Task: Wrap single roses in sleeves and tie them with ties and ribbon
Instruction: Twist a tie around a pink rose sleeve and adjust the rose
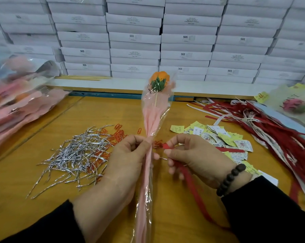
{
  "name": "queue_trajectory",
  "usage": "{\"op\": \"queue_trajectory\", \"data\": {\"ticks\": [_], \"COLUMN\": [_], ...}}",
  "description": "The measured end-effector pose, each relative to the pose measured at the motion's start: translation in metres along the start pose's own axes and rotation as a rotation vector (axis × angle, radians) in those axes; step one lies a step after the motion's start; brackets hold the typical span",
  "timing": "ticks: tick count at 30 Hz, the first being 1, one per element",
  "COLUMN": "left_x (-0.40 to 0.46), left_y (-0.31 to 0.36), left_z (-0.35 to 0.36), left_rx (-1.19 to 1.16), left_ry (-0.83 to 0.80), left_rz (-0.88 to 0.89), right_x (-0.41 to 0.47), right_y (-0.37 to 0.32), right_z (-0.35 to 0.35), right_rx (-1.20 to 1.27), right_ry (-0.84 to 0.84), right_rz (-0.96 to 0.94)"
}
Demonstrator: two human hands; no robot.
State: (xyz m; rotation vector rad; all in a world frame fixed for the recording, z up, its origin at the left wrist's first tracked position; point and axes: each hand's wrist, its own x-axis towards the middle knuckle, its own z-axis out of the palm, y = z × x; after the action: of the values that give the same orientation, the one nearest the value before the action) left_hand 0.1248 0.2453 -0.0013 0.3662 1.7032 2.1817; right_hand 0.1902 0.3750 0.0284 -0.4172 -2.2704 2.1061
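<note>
Orange rose (159,79) on a thin pale stick, wrapped in a clear and pink sleeve (153,123), held upright at the centre of the view above a yellow-brown wooden table (42,204). Bloom at twelve o'clock from the hands, green leaves just beneath it. Sleeve gathered tight at the middle, then running down toward six o'clock and out of view at the bottom edge.

Left hand (125,160) curled round the gathered sleeve, thumb and fingers pinching it at the narrowest part. Right hand (192,155) just beside it at three o'clock, thumb and forefinger pinching the end of a red ribbon (193,188), close against the sleeve; the ribbon trailing down under the palm toward five o'clock. A short bit of silver tie poking out between the two hands, too small to tell how fastened. Dark bead bracelet (229,179) on the right wrist, black sleeves on both arms.

At nine o'clock, a loose heap of silver twist ties (74,153), with red paper clips (120,132) scattered along its far side. At two o'clock, a pile of small yellow and white paper tags (220,135). Farther out at three o'clock, a tangle of red and white ribbons (271,123), and beyond it a pink rose in a pale wrapper (294,104). At ten o'clock, a blurred stack of pink sleeves (21,102). Along the back, rows of stacked white boxes (136,39).
</note>
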Motion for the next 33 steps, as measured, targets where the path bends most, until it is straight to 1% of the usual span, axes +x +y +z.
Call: {"op": "queue_trajectory", "data": {"ticks": [3,5,7,11,14,17,21,23,28,33], "left_x": [-0.003,-0.005,-0.006,-0.004,-0.005,-0.005,-0.005,-0.007,-0.009,-0.007], "left_y": [0.001,0.001,0.001,0.005,0.006,0.003,0.006,0.006,0.006,0.010], "left_z": [0.002,0.003,0.005,0.007,0.007,0.007,0.007,0.007,0.009,0.008], "left_rx": [-0.008,-0.014,-0.025,-0.031,0.007,0.053,0.044,0.083,0.030,0.041], "left_ry": [-0.076,-0.108,-0.114,-0.073,-0.081,-0.092,-0.130,-0.154,-0.085,-0.065], "left_rz": [0.032,0.037,0.041,0.060,0.070,0.073,0.049,0.034,-0.077,-0.144], "right_x": [0.004,0.005,0.004,0.002,0.002,0.004,0.009,0.009,0.008,0.006], "right_y": [0.002,0.002,0.002,0.000,0.000,0.005,0.011,0.011,0.010,0.008], "right_z": [0.002,0.002,0.004,0.006,0.005,0.008,0.008,0.006,0.006,0.006], "right_rx": [-0.239,-0.296,-0.247,0.003,0.097,0.180,0.349,0.356,0.325,0.287], "right_ry": [0.088,0.092,0.052,-0.010,-0.048,-0.011,0.051,0.062,0.040,0.014], "right_rz": [-0.055,-0.083,-0.074,-0.023,-0.022,-0.008,0.001,-0.006,-0.007,-0.032]}}
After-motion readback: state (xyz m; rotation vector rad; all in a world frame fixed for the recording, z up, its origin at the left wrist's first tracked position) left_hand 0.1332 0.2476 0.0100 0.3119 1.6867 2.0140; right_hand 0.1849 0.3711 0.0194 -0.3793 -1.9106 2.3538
